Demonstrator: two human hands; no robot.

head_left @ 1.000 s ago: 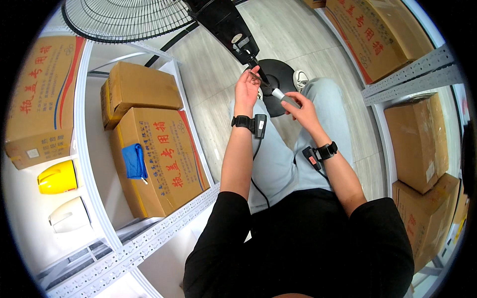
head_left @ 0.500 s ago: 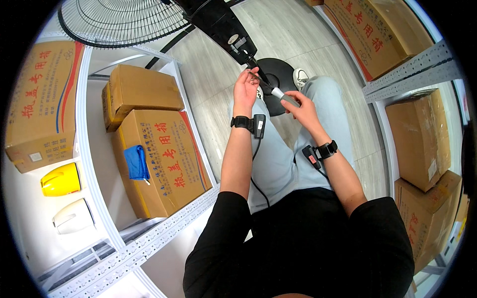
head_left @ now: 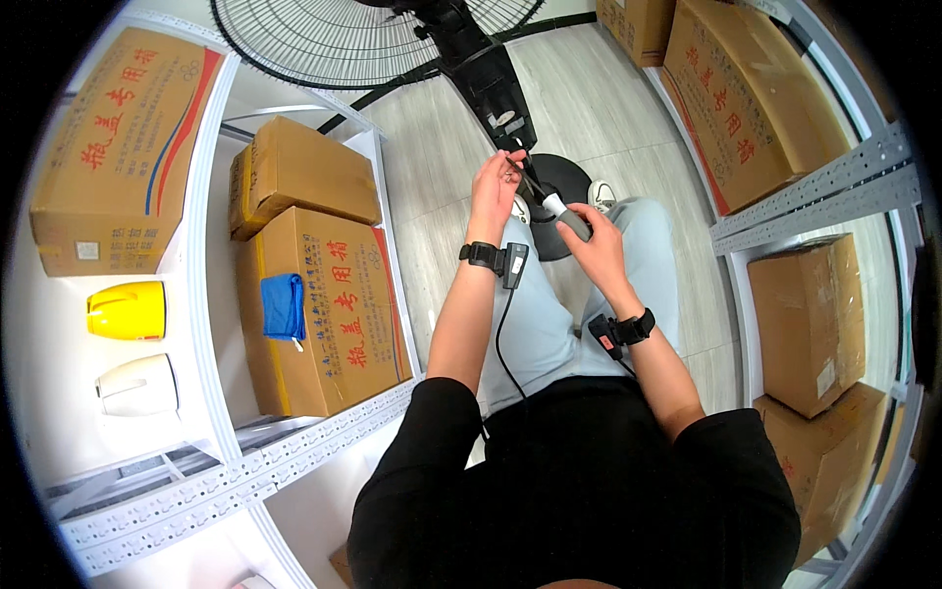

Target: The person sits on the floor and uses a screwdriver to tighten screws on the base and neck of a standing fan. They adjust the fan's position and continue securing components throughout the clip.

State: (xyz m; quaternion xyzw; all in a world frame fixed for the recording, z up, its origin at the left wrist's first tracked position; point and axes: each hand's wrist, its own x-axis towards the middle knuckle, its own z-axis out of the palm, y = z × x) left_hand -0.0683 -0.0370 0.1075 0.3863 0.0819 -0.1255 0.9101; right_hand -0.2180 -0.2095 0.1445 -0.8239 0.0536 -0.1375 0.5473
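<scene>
A black standing fan (head_left: pixel 486 83) leans across the top of the view, its round base (head_left: pixel 559 245) on the floor between my feet. My right hand (head_left: pixel 594 240) grips a tool with a grey-and-white handle (head_left: pixel 574 221) and a thin shaft pointing toward the fan's lower pole. My left hand (head_left: pixel 496 177) is at the lower end of the fan's neck, beside the shaft's tip, with curled fingers on something too small to make out. Both wrists wear black straps with small devices.
Shelving (head_left: pixel 226 452) on the left holds cartons (head_left: pixel 118 128), a yellow mug (head_left: pixel 126 310), a white mug (head_left: pixel 137 385) and a blue cloth (head_left: pixel 283 306) on a box. A right-hand rack (head_left: pixel 805 187) holds more cartons (head_left: pixel 805 324).
The view has shifted, with the fan, shelves and hands appearing at new places in the picture. Both hands remain at the fan's neck with the tool still in the right one.
</scene>
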